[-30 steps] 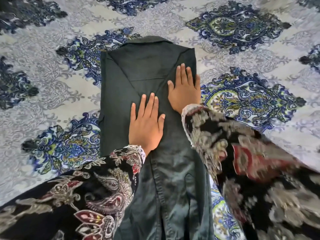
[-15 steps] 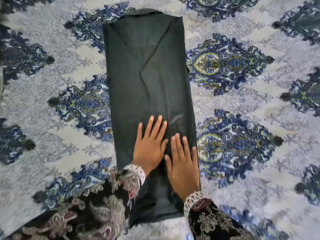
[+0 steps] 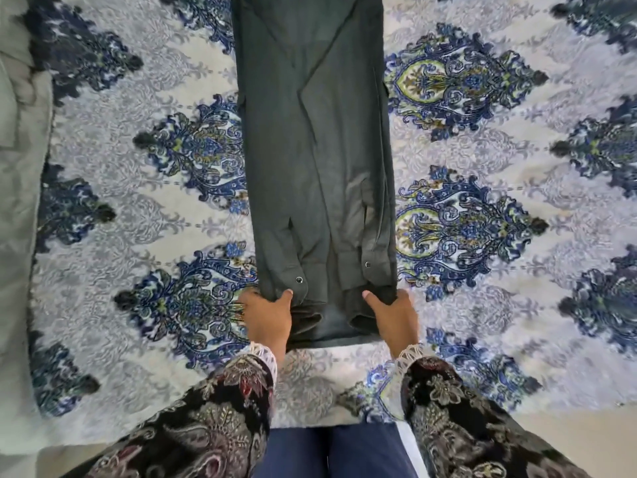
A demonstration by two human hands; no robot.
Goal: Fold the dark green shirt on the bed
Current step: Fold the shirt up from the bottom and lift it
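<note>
The dark green shirt (image 3: 317,150) lies as a long narrow strip on the bed, its sides folded in and both cuffs with snap buttons near the bottom end. My left hand (image 3: 267,317) grips the strip's lower left corner, thumb on top. At the lower right corner my right hand (image 3: 394,317) grips it the same way. The shirt's top end runs out of view at the upper edge.
A bedspread (image 3: 482,167) with blue, green and grey ornamental medallions covers the bed. Pale grey-green cloth (image 3: 17,167) lies along the left edge. The bed's near edge is just in front of my legs (image 3: 331,450).
Both hands slid down from pressing flat on the middle of the shirt to its bottom end, where they now grip the two corners. The view pulled back.
</note>
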